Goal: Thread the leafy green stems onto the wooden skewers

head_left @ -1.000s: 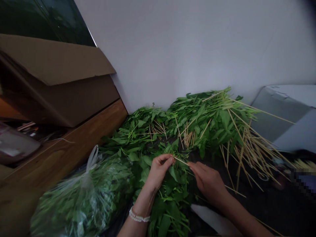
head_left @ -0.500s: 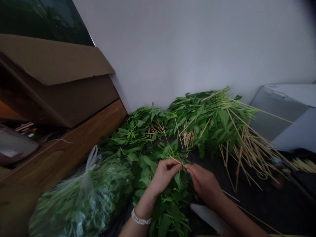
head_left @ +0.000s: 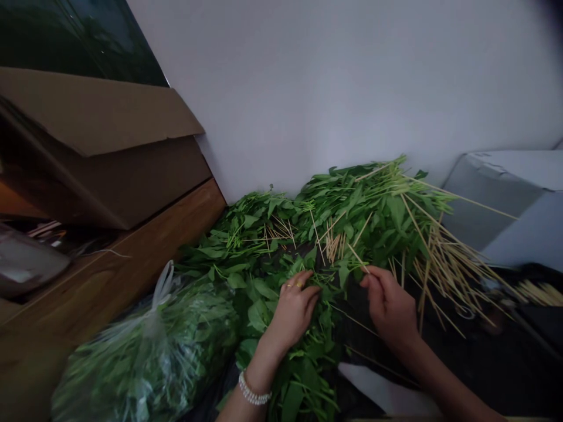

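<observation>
My right hand (head_left: 391, 302) pinches the end of a thin pale stick (head_left: 357, 256), with a small green sprig (head_left: 345, 271) beside its fingertips. My left hand (head_left: 292, 310), wearing yellow rings and a white beaded bracelet (head_left: 253, 391), rests over the middle of the leafy stems (head_left: 308, 357). Its fingers are bent and slightly apart, and what lies under the fingertips is hidden. Many pale sticks (head_left: 444, 264) lean against the large leafy pile (head_left: 365, 202) at the right. A shorter group of sticks (head_left: 336, 245) stands behind my hands.
A tied clear plastic bag of greens (head_left: 153, 357) sits at the lower left. Beyond it, a cardboard box (head_left: 101, 123) rests on a wooden ledge (head_left: 176, 225). A white box (head_left: 505, 199) stands at the right by the pale wall (head_left: 343, 88).
My hands have parted. The right moved rightward and up with the stick; the left came off the stick, its fingers now over the greens.
</observation>
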`<state>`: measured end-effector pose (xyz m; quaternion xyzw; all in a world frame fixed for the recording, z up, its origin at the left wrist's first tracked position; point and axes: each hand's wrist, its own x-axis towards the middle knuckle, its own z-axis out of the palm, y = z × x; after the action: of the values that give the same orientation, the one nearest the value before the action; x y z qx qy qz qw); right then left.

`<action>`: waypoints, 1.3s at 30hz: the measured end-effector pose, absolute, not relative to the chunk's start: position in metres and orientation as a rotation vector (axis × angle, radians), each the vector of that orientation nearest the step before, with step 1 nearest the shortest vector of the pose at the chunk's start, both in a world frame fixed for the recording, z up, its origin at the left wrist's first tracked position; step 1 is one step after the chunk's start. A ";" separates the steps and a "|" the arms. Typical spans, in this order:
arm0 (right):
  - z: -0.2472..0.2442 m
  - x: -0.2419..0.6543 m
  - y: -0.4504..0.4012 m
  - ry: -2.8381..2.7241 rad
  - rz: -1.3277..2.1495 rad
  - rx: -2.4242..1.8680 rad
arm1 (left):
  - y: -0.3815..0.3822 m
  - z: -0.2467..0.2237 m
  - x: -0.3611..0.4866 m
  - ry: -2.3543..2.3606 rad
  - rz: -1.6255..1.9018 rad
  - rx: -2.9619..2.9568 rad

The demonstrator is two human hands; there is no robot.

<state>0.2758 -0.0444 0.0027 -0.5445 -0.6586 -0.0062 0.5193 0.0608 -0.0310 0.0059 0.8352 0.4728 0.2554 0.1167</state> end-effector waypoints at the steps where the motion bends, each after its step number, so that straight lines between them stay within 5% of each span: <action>1: 0.003 0.275 -0.045 -1.588 0.000 -1.304 | -0.032 0.004 0.062 1.412 0.686 2.473; 6: 0.003 0.269 -0.047 -1.649 0.040 -1.249 | -0.032 0.005 0.064 1.496 0.702 2.422; 15: -0.004 0.264 -0.048 -1.764 0.013 -1.189 | -0.026 0.019 0.059 1.433 1.568 1.687; 39: -0.011 0.256 -0.055 -2.019 -0.164 -1.179 | -0.025 0.021 0.062 1.232 1.469 1.278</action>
<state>0.2559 -0.0548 -0.0111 -0.4634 -0.7937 -0.0645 0.3887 0.0621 -0.0255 0.0209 0.5067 0.4886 0.5826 0.4063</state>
